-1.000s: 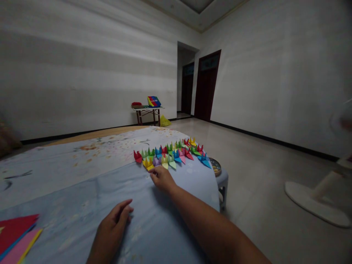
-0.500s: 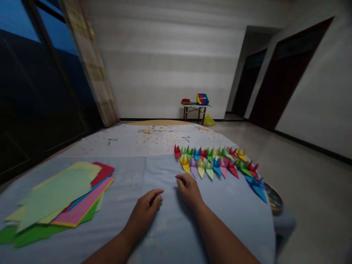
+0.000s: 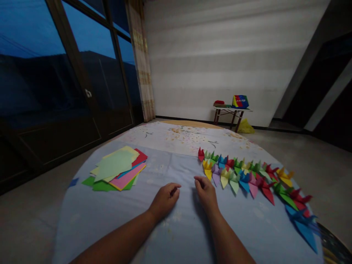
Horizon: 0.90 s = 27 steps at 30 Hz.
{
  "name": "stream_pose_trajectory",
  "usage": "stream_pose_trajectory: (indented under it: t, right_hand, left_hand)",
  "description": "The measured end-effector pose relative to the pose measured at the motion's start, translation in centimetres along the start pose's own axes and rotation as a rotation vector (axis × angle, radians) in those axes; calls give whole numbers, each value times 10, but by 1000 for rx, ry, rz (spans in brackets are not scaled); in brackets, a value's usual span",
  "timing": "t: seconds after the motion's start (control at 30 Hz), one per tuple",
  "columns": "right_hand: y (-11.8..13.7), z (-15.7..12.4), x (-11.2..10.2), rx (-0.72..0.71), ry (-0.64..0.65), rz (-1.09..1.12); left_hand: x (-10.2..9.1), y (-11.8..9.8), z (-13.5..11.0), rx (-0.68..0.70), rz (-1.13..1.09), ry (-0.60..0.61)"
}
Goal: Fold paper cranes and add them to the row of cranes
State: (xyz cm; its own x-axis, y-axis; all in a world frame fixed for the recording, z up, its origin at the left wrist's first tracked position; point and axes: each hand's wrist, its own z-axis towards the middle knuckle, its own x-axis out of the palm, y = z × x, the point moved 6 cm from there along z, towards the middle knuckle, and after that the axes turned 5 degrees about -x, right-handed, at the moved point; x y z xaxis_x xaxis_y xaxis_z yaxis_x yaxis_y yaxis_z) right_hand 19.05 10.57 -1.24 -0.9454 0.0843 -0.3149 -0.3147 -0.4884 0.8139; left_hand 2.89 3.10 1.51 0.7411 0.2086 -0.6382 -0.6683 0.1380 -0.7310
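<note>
Head view: left hand (image 3: 165, 200) and right hand (image 3: 206, 194) curl loosely, empty; box lettering (image 3: 241, 100) illegible.

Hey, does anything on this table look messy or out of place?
The paper sheets lie askew, corners jutting at different angles rather than squared up. A small blue patch sits apart at the table's left edge; I can't tell what it is.

Head-worn view, forward and downward, close over covered table (image 3: 93, 223), facing white wall (image 3: 206, 73)
</note>
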Motion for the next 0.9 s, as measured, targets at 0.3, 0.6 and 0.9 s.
stream_pose_trajectory:
  t: [0.3, 0.6, 0.9]
  right_hand:
    - [-8, 0, 1, 48, 26, 35]
    - [-11, -2, -4, 76, 45, -32]
    - [-16, -11, -9, 159, 80, -149]
  left_hand:
    - [7, -7, -6, 63, 102, 14]
    - [15, -10, -9, 157, 122, 102]
    - [18, 2, -6, 94, -42, 175]
